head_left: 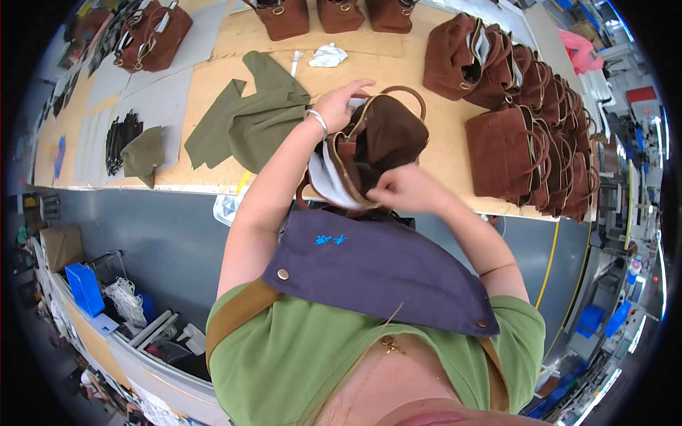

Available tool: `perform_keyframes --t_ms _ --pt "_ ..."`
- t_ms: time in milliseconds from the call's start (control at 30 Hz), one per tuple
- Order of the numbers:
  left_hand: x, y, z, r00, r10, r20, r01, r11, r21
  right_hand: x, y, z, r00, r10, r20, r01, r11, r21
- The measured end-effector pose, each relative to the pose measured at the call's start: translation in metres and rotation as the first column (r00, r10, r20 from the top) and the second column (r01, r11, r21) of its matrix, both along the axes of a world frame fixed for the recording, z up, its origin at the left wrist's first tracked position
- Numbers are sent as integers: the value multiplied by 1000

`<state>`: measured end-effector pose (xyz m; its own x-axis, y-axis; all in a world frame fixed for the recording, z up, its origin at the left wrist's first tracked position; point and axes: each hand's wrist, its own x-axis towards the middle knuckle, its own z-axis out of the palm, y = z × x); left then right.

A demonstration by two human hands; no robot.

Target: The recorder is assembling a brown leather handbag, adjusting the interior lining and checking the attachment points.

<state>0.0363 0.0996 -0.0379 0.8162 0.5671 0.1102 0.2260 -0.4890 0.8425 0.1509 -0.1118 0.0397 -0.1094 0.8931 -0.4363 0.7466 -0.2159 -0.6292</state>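
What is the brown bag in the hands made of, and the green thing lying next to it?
The brown bag looks like matte suede or suede-like fabric, with a shinier leather-like handle. The green cloth seems thin woven fabric; it lies limp and creased.

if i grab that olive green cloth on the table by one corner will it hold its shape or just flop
Probably flops: the olive green cloth lies flat with soft folds and creases. It likely weighs little, being a thin single layer. It may drag rather than slide cleanly on the wooden table.

left hand [343,104] on brown bag [380,145] top | right hand [401,189] pinching its lower edge | olive cloth [249,117] beside
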Motion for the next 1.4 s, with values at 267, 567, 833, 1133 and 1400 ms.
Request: perform_keyframes --t_ms 267,567,833,1133,1400 --pt "-3 -45 30 927 363 -91 -247 776 580 12 12 9 988 149 37 -147 988 -47" --pt "-25 -40 31 943 188 -274 -86 935 344 53 105 -32 995 55 79 -82 914 397" --pt "-49 -13 43 996 -68 -52 66 997 -47 68 103 -18 910 -30 -413 -4 997 -81" --pt "-43 -16 32 998 -49 -42 33 945 -325 67 102 -37 843 -142 -519 95 989 -116" --pt "-43 -7 30 996 -69 -62 35 900 -434 39 89 -20 931 -65 -360 207 905 371"
